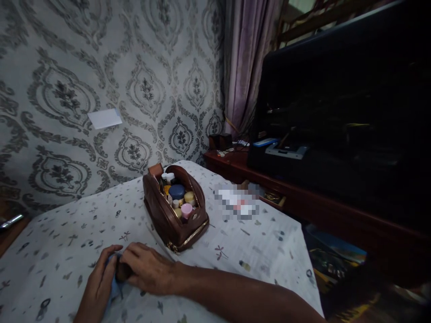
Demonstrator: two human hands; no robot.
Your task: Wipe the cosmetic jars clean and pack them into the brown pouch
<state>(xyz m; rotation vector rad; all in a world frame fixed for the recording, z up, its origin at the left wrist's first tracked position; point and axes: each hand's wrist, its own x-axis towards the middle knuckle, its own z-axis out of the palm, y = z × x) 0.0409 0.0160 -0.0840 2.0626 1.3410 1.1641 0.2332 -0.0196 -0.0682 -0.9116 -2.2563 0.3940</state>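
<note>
At the lower left, my left hand (pixel 99 282) is closed around a light blue cloth (pixel 115 289). My right hand (pixel 146 267) meets it from the right, its fingers curled over a small dark item (pixel 123 271) that lies against the cloth and is partly hidden. Beyond my hands stands a brown leather bag (pixel 163 222), unzipped and wide open. Inside it are several jars and bottles, among them a dark blue lid (pixel 177 192), a pink lid (pixel 186 210) and white caps.
A patterned white cloth (pixel 262 269) covers the surface. Right of the bag lies a blurred-out item (pixel 237 199). Behind it are a reddish-brown stand (pixel 232 165) with an open drawer (pixel 276 199) and a large dark screen (pixel 336 112). Patterned wallpaper lies behind, left.
</note>
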